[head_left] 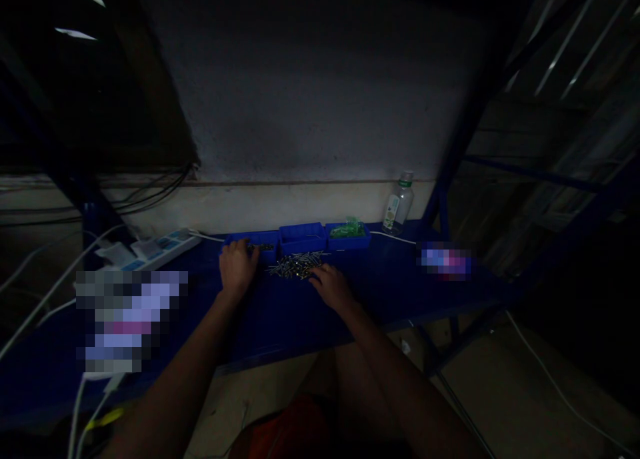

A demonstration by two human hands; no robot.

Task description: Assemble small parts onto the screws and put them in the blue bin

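Two hands flank a pile of screws [295,265], strewn lengthwise nine-to-three: left hand [238,267] fingers loosely curled, right hand [331,287] fingers released, touching its three-o'clock edge.

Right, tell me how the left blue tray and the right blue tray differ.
The left blue tray has the left hand at its front edge; the right blue tray has no hand near. The right one holds green pieces; the left shows only a few dark bits. Both are small, blue and in one row.
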